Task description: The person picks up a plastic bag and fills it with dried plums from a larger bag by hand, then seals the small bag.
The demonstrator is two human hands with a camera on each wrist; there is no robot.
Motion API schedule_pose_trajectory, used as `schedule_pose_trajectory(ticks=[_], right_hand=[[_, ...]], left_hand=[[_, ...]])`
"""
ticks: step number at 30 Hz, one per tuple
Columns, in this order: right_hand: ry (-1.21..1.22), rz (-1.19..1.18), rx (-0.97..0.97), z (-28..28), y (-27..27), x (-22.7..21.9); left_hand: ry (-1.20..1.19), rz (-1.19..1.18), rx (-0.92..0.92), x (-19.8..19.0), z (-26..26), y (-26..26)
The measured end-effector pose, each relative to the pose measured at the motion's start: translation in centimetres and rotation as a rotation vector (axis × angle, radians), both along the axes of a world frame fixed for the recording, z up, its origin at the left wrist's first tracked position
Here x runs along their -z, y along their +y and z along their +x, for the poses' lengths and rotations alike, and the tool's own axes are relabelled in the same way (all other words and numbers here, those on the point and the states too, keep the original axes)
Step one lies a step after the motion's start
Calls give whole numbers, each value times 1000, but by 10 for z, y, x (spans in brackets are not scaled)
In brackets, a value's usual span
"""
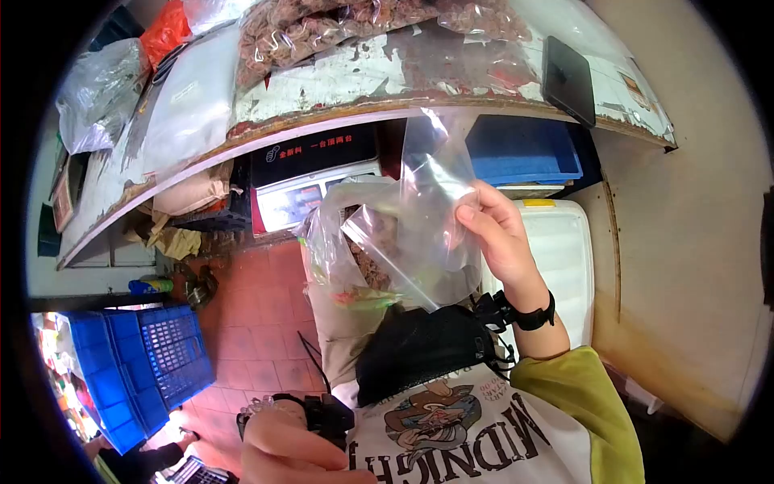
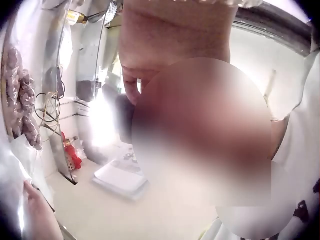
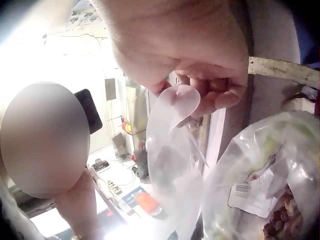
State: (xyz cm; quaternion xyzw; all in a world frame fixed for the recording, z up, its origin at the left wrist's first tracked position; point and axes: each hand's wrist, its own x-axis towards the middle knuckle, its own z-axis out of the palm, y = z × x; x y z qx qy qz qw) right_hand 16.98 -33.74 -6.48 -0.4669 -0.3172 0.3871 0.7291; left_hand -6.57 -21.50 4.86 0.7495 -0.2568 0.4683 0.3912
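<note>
My right hand [image 1: 474,211] holds a clear empty zip bag [image 1: 431,218] up in front of me, pinching its edge between thumb and fingers. The right wrist view shows those fingers [image 3: 215,97] closed on the bag's top [image 3: 172,160]. Just below it sits a large plastic bag [image 1: 343,254] with brownish pieces inside, also seen as the bag [image 3: 270,185] in the right wrist view. My left hand [image 1: 282,448] is low by my chest, touching nothing I can see. How its fingers lie is unclear. The left wrist view shows only its palm [image 2: 170,40].
A worn white table [image 1: 387,81] carries bags of brown goods [image 1: 322,24] and a black device [image 1: 568,77]. Under it stand a weighing scale [image 1: 310,189], a blue bin [image 1: 524,149] and a white tub [image 1: 556,258]. Blue crates [image 1: 145,363] stand on the tiled floor at left.
</note>
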Motion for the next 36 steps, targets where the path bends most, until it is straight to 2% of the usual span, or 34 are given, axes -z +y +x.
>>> schedule_pose_trajectory(ticks=[4,8,10,12,13,14,15,16,17,18,19,20,21,22,27,30,32,36], right_hand=[[5,-22,26,-10,1,-1],[68,-38,4,-17,3,1],[22,-41,-21,-16,3,1],[44,-26,-19,-17,2,0],[63,-11,-17,-18,2,-1],[72,4,-22,-21,3,-4],[85,12,22,-24,3,-8],[99,19,68,-25,3,-10],[108,32,66,-22,1,-7],[121,61,25,-18,-3,-3],[133,88,-17,-17,-4,2],[110,51,76,-18,-3,7],[115,55,72,-19,-2,8],[118,75,50,-19,-1,9],[181,63,10,-26,3,5],[65,22,12,-28,4,6],[101,36,-11,-28,1,4],[109,73,-46,-29,-2,3]], left_hand=[[-64,-31,1,6,-2,-4],[-191,-85,-181,21,-13,0],[-323,-139,-396,37,-18,3],[-363,-314,-751,56,-17,7],[-254,-476,-913,66,-11,8],[-7,-633,-959,71,-7,6],[513,-862,-698,60,-15,-4],[779,-687,-489,66,-1,8],[973,-757,-360,80,6,13],[1009,-833,-295,87,13,12],[1012,-827,-305,94,17,8],[965,-875,-288,102,20,4],[915,-922,-270,110,21,3],[897,-904,-196,116,17,5],[898,-901,-236,117,22,-4],[893,-879,-225,126,24,-8],[643,-1061,-328,128,35,-17],[683,-1082,-293,128,33,-18]])
